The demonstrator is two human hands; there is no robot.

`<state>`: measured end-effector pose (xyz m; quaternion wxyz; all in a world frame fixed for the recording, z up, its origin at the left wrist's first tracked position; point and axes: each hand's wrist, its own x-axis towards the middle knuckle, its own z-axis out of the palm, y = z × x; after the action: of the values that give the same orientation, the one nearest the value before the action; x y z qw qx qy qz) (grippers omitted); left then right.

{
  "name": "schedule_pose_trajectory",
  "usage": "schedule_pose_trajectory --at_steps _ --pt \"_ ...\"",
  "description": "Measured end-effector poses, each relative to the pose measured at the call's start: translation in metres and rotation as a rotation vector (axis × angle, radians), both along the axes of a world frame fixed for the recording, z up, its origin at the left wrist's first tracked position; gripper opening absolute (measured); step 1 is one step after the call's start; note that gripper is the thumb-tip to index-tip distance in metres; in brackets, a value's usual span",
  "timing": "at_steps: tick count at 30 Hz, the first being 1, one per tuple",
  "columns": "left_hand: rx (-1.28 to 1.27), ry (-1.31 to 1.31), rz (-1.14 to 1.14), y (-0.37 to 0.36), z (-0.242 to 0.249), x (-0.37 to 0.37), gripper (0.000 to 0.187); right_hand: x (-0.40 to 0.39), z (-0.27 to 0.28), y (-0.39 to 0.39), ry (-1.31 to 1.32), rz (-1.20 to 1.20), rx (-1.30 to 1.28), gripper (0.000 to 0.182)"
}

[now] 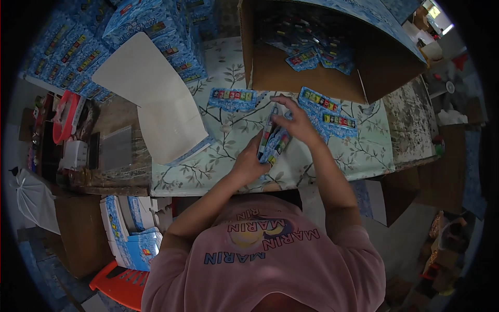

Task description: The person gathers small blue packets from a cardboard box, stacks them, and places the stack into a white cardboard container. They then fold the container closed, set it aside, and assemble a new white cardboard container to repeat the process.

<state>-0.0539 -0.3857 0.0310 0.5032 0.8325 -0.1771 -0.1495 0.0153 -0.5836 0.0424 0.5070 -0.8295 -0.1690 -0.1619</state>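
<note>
Between my two hands, over the flowered tablecloth, is a small bundle of blue cards (275, 143) with coloured pieces, held at a tilt. My left hand (250, 162) wraps around its lower left side. At its upper right, my right hand (297, 120) has its fingers bent against the top edge. A blue card (232, 99) lies flat to the left of the bundle. More blue cards (339, 122) overlap to the right of my right hand. Behind them, an open cardboard box (306, 83) lies on its side with many similar cards inside.
Stacked blue boxes (156, 31) stand at the back left. An unfolded white carton (169, 114) covers the left part of the tablecloth (218, 171). A red-handled item (67, 117) sits at the far left. Below the table edge is an orange chair (122, 286).
</note>
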Motion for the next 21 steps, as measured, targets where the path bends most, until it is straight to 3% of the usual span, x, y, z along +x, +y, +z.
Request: schedule_pose_trajectory --at_steps 2,3,7,9,10,12,16,18,21 --pt "0.010 0.029 -0.024 0.003 0.011 0.004 0.094 0.019 0.016 -0.028 0.415 0.291 0.148 0.020" --pt "0.016 0.060 -0.040 0.004 0.015 0.007 0.094 0.019 0.028 -0.036 0.531 0.229 0.301 0.007" --pt "0.022 0.014 -0.052 0.003 0.017 0.007 0.097 0.037 0.014 -0.060 0.288 0.088 0.570 0.004" --pt "0.404 -0.173 0.040 -0.007 0.024 -0.003 0.099 0.040 -0.001 -0.052 0.259 0.003 0.621 0.005" --pt "0.405 -0.173 0.039 -0.012 0.023 -0.007 0.099 0.039 -0.012 -0.046 0.259 0.002 0.622 0.005" --pt "0.543 -0.457 0.009 -0.017 0.020 -0.013 0.099 0.031 -0.029 -0.035 0.431 0.110 0.490 0.006" --pt "0.487 -0.398 -0.086 -0.006 0.017 -0.008 0.099 0.015 -0.030 -0.034 0.635 0.347 0.425 0.007" --pt "0.492 -0.608 -0.121 0.007 0.022 -0.003 0.099 0.008 -0.020 -0.040 0.703 0.405 0.359 0.008" --pt "0.654 -0.808 0.028 0.020 0.034 0.000 0.096 0.000 -0.017 -0.041 0.733 0.517 0.243 0.010"
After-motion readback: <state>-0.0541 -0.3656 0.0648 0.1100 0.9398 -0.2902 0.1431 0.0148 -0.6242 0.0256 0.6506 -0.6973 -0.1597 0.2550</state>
